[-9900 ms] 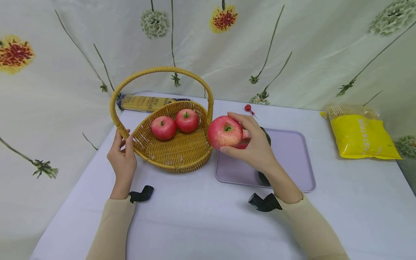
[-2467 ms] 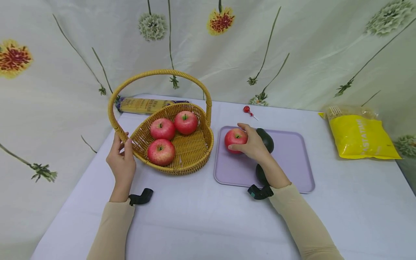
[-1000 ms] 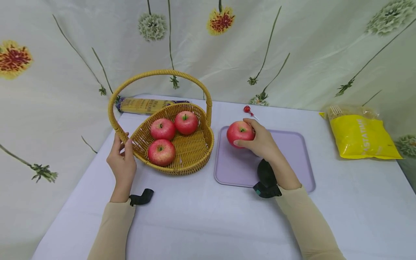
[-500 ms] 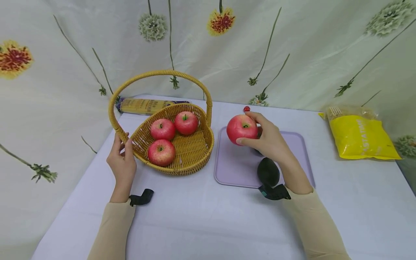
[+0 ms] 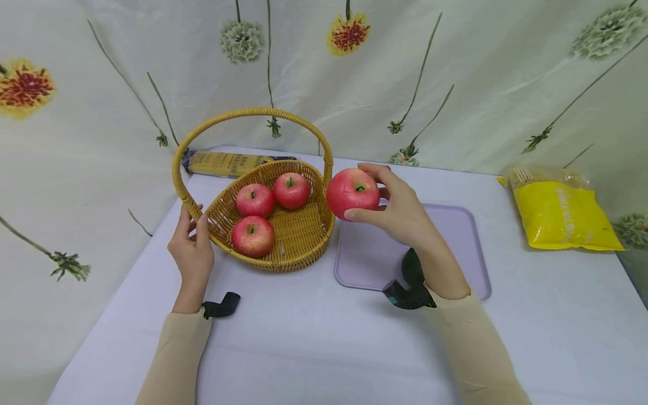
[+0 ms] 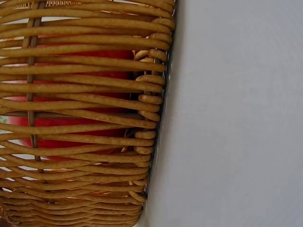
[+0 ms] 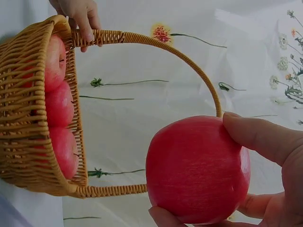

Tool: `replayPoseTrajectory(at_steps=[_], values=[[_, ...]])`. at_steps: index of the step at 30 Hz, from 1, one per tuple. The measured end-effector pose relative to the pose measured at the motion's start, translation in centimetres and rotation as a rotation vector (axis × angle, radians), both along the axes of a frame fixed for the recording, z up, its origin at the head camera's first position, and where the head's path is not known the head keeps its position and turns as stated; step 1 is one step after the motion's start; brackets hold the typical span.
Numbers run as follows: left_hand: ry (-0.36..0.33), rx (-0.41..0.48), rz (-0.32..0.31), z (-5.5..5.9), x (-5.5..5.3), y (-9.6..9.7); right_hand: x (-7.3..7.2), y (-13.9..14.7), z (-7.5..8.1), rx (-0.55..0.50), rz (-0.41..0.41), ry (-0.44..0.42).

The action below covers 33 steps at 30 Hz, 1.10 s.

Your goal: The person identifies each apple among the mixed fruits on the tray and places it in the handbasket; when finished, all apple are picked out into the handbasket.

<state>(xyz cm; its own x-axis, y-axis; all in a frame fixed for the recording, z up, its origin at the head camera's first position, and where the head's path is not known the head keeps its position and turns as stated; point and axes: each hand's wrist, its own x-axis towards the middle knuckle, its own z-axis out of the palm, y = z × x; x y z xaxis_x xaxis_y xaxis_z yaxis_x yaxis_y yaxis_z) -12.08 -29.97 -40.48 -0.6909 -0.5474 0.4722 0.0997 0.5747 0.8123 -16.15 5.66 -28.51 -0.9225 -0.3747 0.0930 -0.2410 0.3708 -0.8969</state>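
Note:
Between thumb and fingers my right hand [image 5: 400, 216] holds a red apple [image 5: 352, 194], raised beside the right rim of a wicker basket [image 5: 304, 256]. In the right wrist view the held apple [image 7: 196, 170] fills the lower middle. My left hand [image 5: 191, 253] pinches the left foot of the basket's arched handle [image 5: 253, 111]. Inside the basket lie three red apples [image 5: 253, 236], toward its left and back. Through the weave [image 6: 85, 123] in the left wrist view, red fruit shows. Below my right forearm a dark green, rounded item [image 5: 412, 267], partly hidden, lies on a lilac tray [image 5: 455, 242].
Behind the basket lies a long yellow packet [image 5: 223, 163]. A yellow pasta bag [image 5: 567, 216] sits at the far right. The white table [image 5: 304, 337] ends at a flowered cloth [image 5: 481, 112] at the back. A red lollipop is mostly hidden behind my right hand.
The right hand lifted the apple off the tray, then carried it left to the basket's right rim. Earlier, another apple was set in the basket. The left hand stays on the handle.

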Motion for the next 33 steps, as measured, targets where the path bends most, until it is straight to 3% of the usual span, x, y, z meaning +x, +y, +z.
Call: replayPoseTrajectory(at_steps=[6,13,33], values=[[0.011,-0.01,-0.001,-0.1,-0.1,-0.1,0.0,-2.2,0.3,-0.023,0.032,-0.025],[-0.009,-0.006,-0.002,-0.1,0.0,0.1,-1.0,-4.6,-0.6,-0.031,0.072,-0.045],[-0.004,-0.008,-0.004,-0.2,0.0,-0.1,-3.4,-8.9,-3.6,0.095,0.106,-0.053]])
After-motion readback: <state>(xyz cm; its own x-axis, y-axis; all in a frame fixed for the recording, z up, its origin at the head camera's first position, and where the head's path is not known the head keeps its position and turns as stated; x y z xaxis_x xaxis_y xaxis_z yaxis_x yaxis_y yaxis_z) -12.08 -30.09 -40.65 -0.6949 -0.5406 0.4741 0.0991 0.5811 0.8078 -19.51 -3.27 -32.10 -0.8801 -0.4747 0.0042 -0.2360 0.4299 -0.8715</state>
